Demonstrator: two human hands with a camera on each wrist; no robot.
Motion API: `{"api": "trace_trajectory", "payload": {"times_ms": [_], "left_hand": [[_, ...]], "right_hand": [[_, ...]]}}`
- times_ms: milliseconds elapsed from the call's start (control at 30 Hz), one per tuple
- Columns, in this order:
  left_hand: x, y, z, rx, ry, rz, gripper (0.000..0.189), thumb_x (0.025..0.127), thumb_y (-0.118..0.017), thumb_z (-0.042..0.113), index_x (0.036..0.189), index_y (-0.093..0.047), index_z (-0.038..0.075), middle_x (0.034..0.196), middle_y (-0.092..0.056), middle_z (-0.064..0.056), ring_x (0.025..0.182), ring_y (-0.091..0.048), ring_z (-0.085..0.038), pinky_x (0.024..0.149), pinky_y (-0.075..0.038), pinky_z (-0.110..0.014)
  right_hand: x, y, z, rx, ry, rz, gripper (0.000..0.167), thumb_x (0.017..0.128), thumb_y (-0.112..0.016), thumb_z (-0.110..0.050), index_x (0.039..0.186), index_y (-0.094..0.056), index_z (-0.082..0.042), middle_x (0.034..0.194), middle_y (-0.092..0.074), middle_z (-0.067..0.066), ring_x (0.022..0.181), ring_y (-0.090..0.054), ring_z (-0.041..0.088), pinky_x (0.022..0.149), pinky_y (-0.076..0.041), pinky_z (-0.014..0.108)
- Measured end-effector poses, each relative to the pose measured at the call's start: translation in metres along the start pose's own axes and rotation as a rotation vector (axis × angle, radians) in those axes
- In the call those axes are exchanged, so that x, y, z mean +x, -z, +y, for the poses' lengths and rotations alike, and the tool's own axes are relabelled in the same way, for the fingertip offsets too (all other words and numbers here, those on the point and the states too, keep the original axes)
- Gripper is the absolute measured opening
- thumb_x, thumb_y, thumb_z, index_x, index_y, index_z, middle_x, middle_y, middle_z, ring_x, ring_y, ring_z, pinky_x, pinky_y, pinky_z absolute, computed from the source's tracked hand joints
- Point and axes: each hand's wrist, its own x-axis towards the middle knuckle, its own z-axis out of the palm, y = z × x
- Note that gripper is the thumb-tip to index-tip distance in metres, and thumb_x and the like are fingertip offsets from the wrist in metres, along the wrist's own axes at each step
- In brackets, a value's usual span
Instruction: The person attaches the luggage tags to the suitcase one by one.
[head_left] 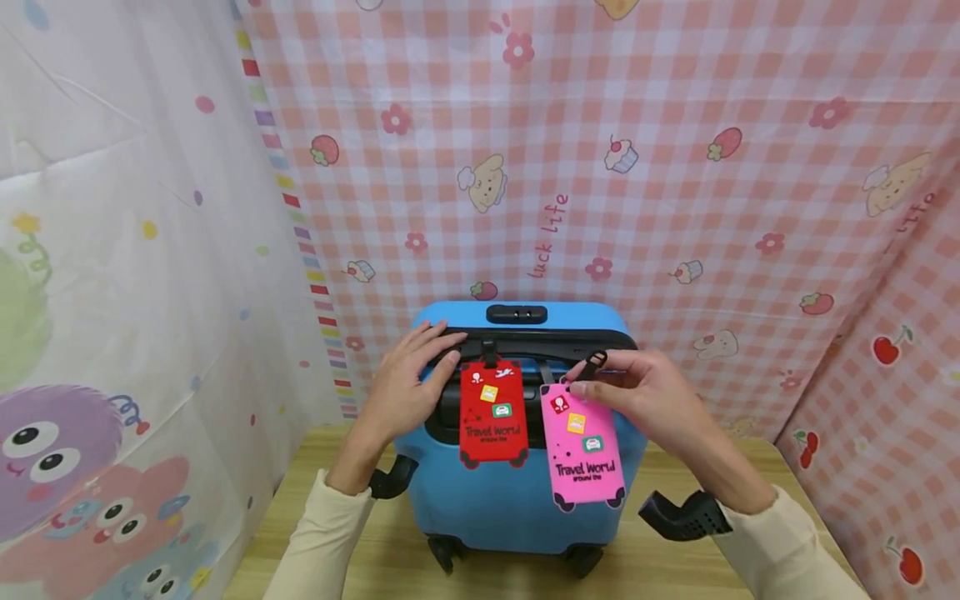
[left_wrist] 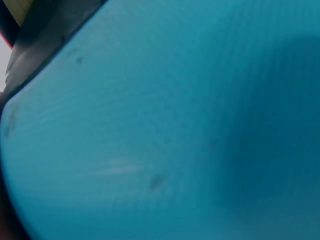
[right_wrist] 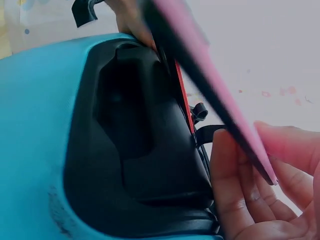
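Note:
A small blue suitcase (head_left: 513, 517) stands upright on its wheels, a black handle (head_left: 555, 340) along its top. From that handle a red luggage tag (head_left: 493, 421) hangs by a black strap. Beside it, a pink luggage tag (head_left: 588, 454) is pinched near its top end by my right hand (head_left: 652, 392); its strap (head_left: 596, 363) shows at the fingers. In the right wrist view the pink tag (right_wrist: 212, 77) is edge-on between thumb and fingers. My left hand (head_left: 408, 379) rests on the suitcase's upper left corner, fingers extended. The left wrist view shows only the blue shell (left_wrist: 125, 130).
The suitcase stands on a wood-grain table (head_left: 360, 533). Behind it hangs a pink checked curtain (head_left: 570, 208), close to its back. A white cartoon-print curtain (head_left: 150, 317) is on the left, another checked one (head_left: 900, 433) on the right.

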Motion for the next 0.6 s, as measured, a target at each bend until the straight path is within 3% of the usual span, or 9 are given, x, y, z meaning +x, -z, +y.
{"api": "trace_trajectory", "payload": {"times_ms": [400, 600], "left_hand": [[0.006, 0.011, 0.016, 0.051, 0.013, -0.088, 0.037, 0.104, -0.048, 0.030, 0.135, -0.062, 0.016, 0.154, -0.043, -0.011, 0.147, -0.027, -0.035, 0.116, -0.020, -0.064], [0.016, 0.010, 0.031, 0.021, -0.041, -0.097, 0.038, 0.105, -0.046, 0.032, 0.134, -0.063, 0.014, 0.140, -0.056, -0.006, 0.132, -0.047, -0.026, 0.111, -0.037, -0.052]], "right_hand": [[0.018, -0.002, -0.001, -0.047, 0.030, 0.006, 0.013, 0.092, -0.071, -0.017, 0.102, -0.075, -0.009, 0.099, -0.071, 0.010, 0.083, -0.068, 0.026, 0.073, -0.058, 0.035], [0.025, -0.002, -0.004, -0.042, 0.022, -0.015, 0.015, 0.093, -0.070, -0.018, 0.104, -0.074, -0.010, 0.097, -0.072, 0.009, 0.082, -0.067, 0.027, 0.071, -0.058, 0.036]]}}
